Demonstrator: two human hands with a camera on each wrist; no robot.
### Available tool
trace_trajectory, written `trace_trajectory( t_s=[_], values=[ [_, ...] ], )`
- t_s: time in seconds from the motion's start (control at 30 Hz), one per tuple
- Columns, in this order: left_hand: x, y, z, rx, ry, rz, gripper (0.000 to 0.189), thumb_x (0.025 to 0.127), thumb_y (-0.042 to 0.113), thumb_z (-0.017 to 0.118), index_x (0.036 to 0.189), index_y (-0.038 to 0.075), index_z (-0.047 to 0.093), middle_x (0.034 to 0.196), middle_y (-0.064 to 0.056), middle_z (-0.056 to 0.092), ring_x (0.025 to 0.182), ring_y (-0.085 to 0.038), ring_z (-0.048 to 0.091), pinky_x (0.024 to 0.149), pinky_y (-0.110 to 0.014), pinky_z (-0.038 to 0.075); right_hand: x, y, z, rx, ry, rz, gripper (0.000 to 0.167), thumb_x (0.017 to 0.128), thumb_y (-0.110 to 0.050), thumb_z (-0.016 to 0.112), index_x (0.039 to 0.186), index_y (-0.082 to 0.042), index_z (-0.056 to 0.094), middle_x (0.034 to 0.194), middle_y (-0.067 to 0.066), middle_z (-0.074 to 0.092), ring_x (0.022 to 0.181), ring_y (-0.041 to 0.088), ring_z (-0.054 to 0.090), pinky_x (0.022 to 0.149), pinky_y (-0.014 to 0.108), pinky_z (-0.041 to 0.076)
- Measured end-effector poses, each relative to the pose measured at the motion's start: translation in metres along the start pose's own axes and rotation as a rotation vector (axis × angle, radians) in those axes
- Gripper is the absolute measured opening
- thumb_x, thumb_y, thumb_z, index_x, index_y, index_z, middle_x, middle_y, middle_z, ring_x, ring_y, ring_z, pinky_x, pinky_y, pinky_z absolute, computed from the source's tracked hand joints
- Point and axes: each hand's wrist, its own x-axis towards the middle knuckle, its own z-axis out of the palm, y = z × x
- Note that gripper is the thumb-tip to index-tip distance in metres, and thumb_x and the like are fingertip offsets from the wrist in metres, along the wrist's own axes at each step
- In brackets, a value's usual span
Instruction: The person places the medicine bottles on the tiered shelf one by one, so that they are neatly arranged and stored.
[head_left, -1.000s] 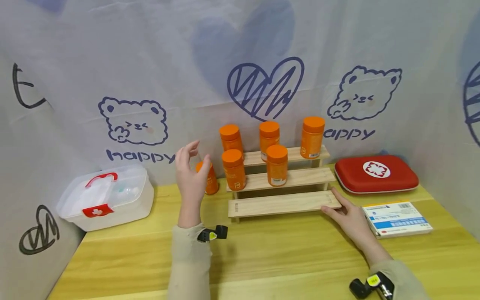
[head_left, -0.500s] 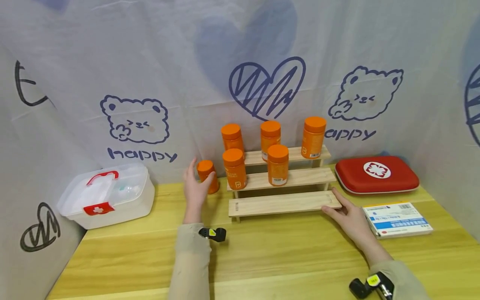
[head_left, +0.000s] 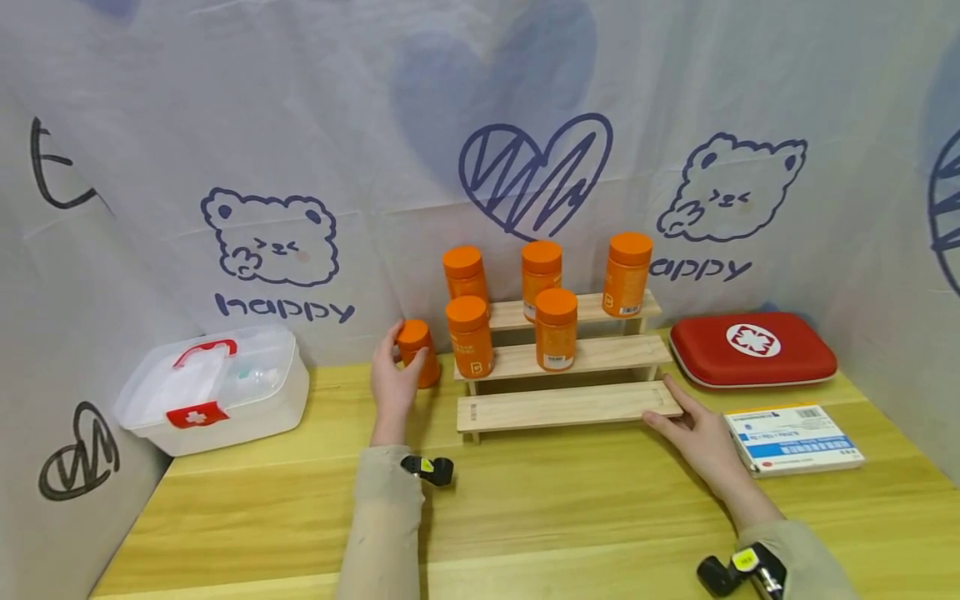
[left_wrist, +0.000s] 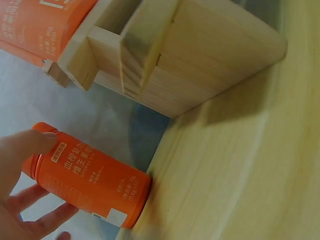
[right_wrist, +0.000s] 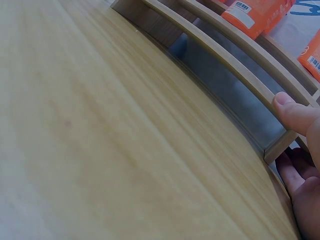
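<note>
At the left end of the three-step wooden display stand, my left hand grips an orange supplement bottle standing upright on the table. In the left wrist view the thumb presses near its cap while the other fingers reach round the far side. My right hand holds the right end of the stand's lowest step, thumb on the front edge and fingers at the side. Two orange bottles stand on the middle step, including one bottle near its centre. Three more, among them a bottle, stand on the top step.
A clear first-aid box with a red handle sits at the left. On the right are a red zip case and a white-and-blue medicine box. A printed curtain hangs close behind the stand.
My left hand has come down from above the bottle at the left and closed round its upper part. The right hand has stayed at the stand's right end.
</note>
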Motion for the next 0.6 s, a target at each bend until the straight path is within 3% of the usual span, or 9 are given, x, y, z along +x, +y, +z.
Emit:
trace_trajectory(
  t_s=[0.27, 0.47, 0.6],
  values=[
    [-0.001, 0.011, -0.004, 0.011, 0.154, -0.023, 0.048, 0.083, 0.021, 0.076, 0.128, 0.013, 0.062, 0.125, -0.01, 0.058, 0.097, -0.03, 0.058, 0.083, -0.041, 0.048, 0.0, 0.001, 0.001, 0.017, 0.005, 0.003, 0.082, 0.087, -0.047, 0.065, 0.15, -0.012, 0.028, 0.143, 0.026, 0.039, 0.125, 0.032, 0.045, 0.098, 0.047, 0.039],
    [-0.001, 0.036, -0.019, -0.036, 0.32, 0.084, 0.046, 0.078, 0.024, 0.08, 0.121, 0.014, 0.067, 0.115, -0.009, 0.062, 0.09, -0.029, 0.061, 0.081, -0.042, 0.048, 0.0, 0.0, 0.0, 0.015, 0.001, 0.011, 0.081, 0.087, -0.047, 0.066, 0.15, -0.012, 0.029, 0.142, 0.025, 0.041, 0.123, 0.031, 0.047, 0.094, 0.035, 0.042],
    [-0.005, 0.062, -0.03, -0.099, 0.395, 0.174, 0.045, 0.078, 0.026, 0.08, 0.12, 0.016, 0.068, 0.114, -0.006, 0.062, 0.089, -0.025, 0.061, 0.08, -0.04, 0.047, 0.0, -0.001, -0.001, 0.023, -0.005, 0.018, 0.082, 0.087, -0.048, 0.066, 0.151, -0.012, 0.028, 0.143, 0.026, 0.039, 0.125, 0.033, 0.045, 0.097, 0.043, 0.04]
  ],
)
